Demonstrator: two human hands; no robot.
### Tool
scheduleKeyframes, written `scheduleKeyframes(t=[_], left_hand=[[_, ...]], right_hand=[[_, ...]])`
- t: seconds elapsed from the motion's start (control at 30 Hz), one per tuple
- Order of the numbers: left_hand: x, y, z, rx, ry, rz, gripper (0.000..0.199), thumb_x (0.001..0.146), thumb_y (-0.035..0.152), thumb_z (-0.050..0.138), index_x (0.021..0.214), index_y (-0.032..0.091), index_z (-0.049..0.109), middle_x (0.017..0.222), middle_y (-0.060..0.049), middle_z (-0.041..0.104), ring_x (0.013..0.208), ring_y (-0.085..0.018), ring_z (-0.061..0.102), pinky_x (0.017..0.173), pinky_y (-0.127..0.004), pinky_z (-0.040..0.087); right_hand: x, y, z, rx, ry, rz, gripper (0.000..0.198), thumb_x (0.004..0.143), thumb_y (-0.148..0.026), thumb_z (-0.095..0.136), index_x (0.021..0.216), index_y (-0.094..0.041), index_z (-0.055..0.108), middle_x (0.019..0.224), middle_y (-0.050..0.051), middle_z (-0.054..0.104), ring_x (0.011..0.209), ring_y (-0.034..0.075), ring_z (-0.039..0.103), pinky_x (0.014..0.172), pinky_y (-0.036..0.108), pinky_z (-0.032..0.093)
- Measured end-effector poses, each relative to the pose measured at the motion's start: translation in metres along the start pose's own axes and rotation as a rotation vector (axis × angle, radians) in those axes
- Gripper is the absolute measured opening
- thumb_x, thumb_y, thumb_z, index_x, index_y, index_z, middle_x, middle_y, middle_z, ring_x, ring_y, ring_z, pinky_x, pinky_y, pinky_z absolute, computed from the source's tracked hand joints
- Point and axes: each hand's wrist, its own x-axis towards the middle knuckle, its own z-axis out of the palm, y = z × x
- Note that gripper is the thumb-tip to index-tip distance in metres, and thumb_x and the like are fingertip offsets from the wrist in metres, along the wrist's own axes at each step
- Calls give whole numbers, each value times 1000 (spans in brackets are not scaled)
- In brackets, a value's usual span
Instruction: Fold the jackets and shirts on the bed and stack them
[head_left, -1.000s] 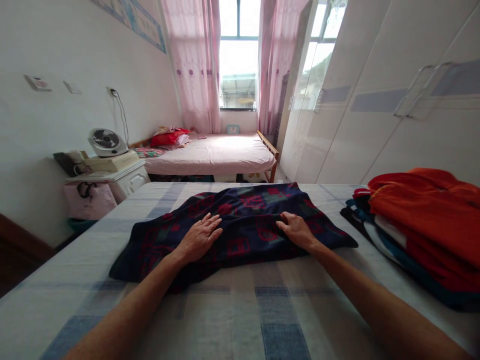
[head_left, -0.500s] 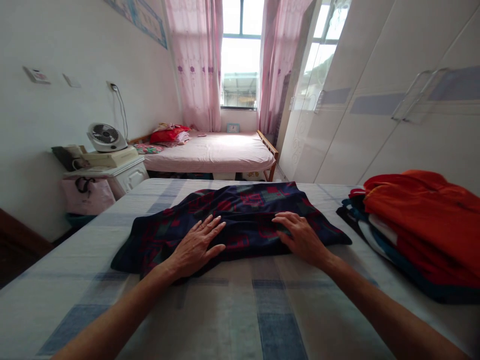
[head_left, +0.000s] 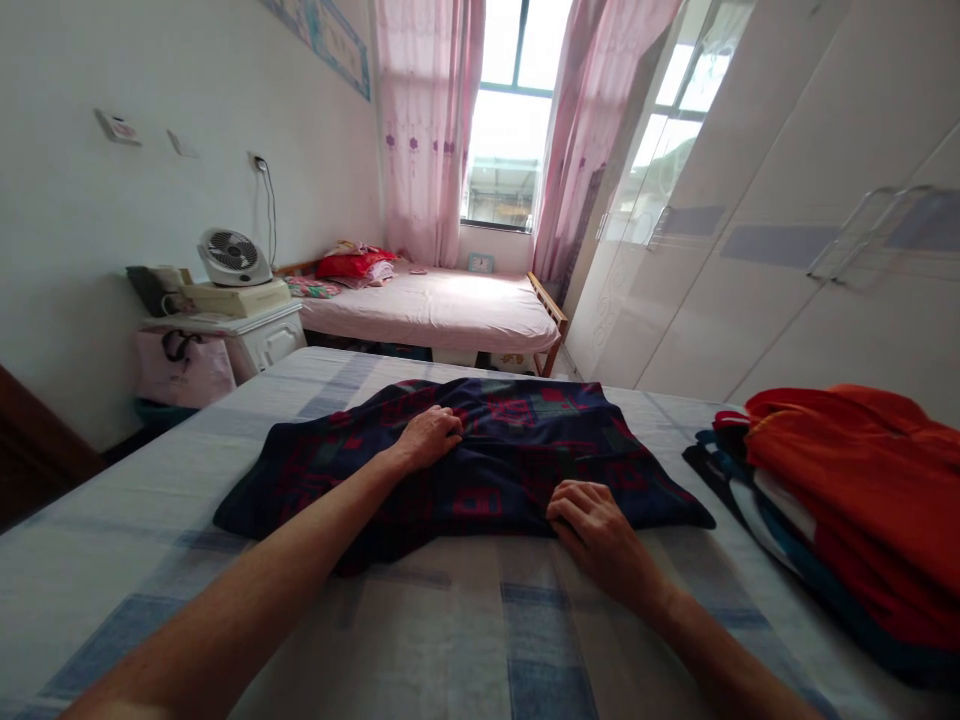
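Observation:
A dark navy shirt (head_left: 517,465) with red and green blocks lies spread on the bed, its sides reaching out left and right. My left hand (head_left: 431,437) rests on its upper middle with curled fingers that pinch the cloth; the fingertips are partly hidden. At the shirt's near edge, right of its middle, my right hand (head_left: 589,515) is closed on the fabric with bent fingers. Small creases run across the cloth between the two hands.
To the right sits a pile of folded clothes (head_left: 862,470), orange on top. The bed's striped sheet (head_left: 420,640) lies beneath everything. Beyond stand a second bed (head_left: 450,310), a nightstand (head_left: 266,340) carrying a fan (head_left: 234,255), and a white wardrobe (head_left: 787,180).
My left hand has moved up and its spread fingers have curled. My right hand has come down to the near edge and closed. The view has shifted slightly.

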Motion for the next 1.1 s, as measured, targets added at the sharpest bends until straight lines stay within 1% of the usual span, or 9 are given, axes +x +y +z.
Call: scheduleKeyframes(t=[0.17,0.27,0.33,0.5,0.6,0.7,0.83,0.97,1.1], left_hand=[[9,-3,7,-17,40,-203,22,79,24,49,81,18,70,81,-5,69,77,-19,64,69,-27,50],[3,3,5,5,120,-245,27,83,22,43,87,15,69,91,-10,68,86,-23,64,76,-33,51],[-10,11,0,9,167,-187,29,86,21,39,96,17,67,107,-10,65,101,-22,59,90,-35,47],[-50,20,-2,84,119,202,41,92,37,40,127,21,54,143,-5,44,135,-21,33,112,-39,27],[-62,14,11,159,-15,179,55,90,51,38,139,27,40,151,-6,31,140,-26,22,112,-48,23],[-67,10,19,172,-91,85,56,91,54,33,141,30,36,150,-7,32,139,-26,25,111,-49,24],[-91,4,2,130,-79,135,56,91,53,34,140,27,39,150,-6,33,139,-23,27,112,-45,23],[-143,-13,-25,124,-140,249,65,81,55,54,140,33,38,149,-3,35,136,-25,32,112,-44,26],[-173,-20,-36,188,-142,170,54,87,42,48,139,32,39,146,-3,40,134,-24,37,110,-43,29]], right_hand=[[-2,-5,-2,24,-54,-28,14,90,-16,46,83,-21,57,92,3,64,98,18,56,89,36,38],[2,-1,-3,57,-72,91,12,90,-22,47,83,-22,57,94,4,63,94,18,57,86,35,41],[10,9,-3,58,-24,248,12,90,-28,46,90,-23,58,101,4,62,96,19,57,85,35,42],[42,46,9,-32,15,539,23,87,-35,50,102,-20,58,110,9,59,104,23,54,82,36,43],[57,61,21,-88,-73,538,13,84,-28,52,86,-19,61,98,7,62,97,23,56,81,36,43],[62,63,23,-184,-51,567,12,84,-23,51,86,-18,62,98,9,62,97,25,56,81,39,43],[42,50,5,-132,4,394,28,86,-22,48,112,-21,59,122,10,57,112,24,52,89,40,43],[0,33,-18,-37,-136,68,42,85,-32,54,127,-28,52,134,6,53,127,23,42,102,43,36],[-28,36,-20,-90,-191,24,51,84,-28,54,134,-28,46,136,7,52,128,24,43,102,45,36]])
